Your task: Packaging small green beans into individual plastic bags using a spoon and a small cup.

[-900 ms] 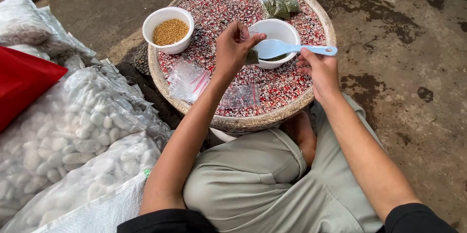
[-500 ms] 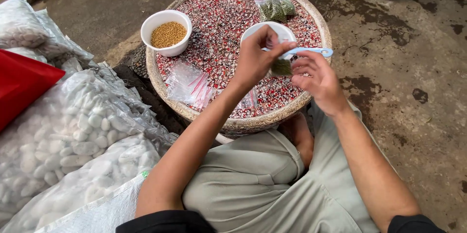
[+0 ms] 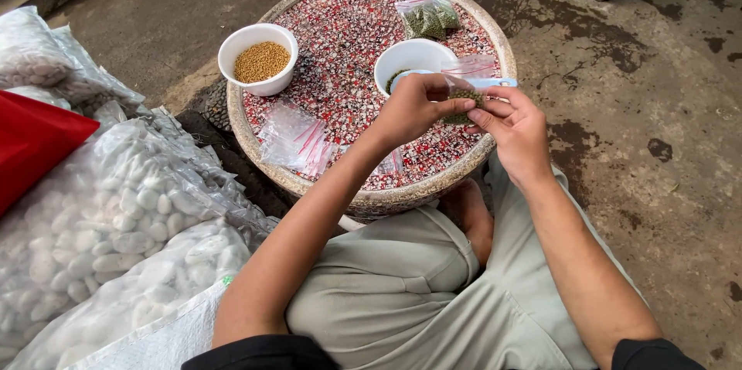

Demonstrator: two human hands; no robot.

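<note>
You have a small clear bag (image 3: 462, 97) of green seeds pinched between both hands, just over the near right part of the round table (image 3: 255, 134). Your left hand (image 3: 413, 107) grips its upper edge with thumb and fingers closed on the plastic; your right hand (image 3: 514, 126) meets it from the other side, fingertips closed narrow on the same bag. The bag looks filled but I cannot tell whether its strip is pressed shut along its whole width.

The blue spoon (image 3: 495, 82) lies across the white bowl (image 3: 413, 57) of green seeds just behind your hands, out of your grip. Judging from how things lie, scooping for this bag is done and closing it is the step in hand.

Two filled bags (image 3: 429, 18) of green seeds already sit at the far edge of the table. A heap of empty bags (image 3: 297, 134) lies near the left edge, so a good share looks left to fill. The second bowl (image 3: 259, 57), holding yellow seeds, stands at the far left, with no bag of yellow seeds in view.
</note>
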